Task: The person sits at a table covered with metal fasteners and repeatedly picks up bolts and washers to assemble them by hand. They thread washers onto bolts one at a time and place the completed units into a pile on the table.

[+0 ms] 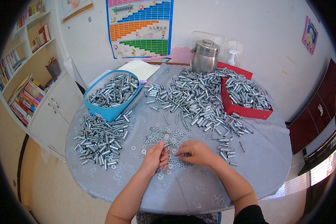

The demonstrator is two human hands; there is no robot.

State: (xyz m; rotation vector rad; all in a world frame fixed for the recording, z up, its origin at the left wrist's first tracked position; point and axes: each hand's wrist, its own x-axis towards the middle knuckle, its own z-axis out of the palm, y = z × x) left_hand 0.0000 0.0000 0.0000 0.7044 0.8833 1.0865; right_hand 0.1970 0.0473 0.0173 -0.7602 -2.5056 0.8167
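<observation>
My left hand [155, 156] pinches a short silver metal sleeve [165, 144] upright between its fingertips, over a scatter of small silver washers [156, 133]. My right hand [195, 152] rests palm down on the washers just to the right, fingers curled on them; whether it grips one is hidden. A wide heap of loose silver sleeves [192, 99] covers the middle of the round grey table [250, 164]. A second pile of sleeves [100, 138] lies left of my left hand.
A blue basket [110, 112] full of sleeves stands at the back left, a red box [235, 108] full of sleeves at the back right. A steel lidded canister [205, 56] sits at the far edge. White cabinet and bookshelves [30, 86] stand to the left.
</observation>
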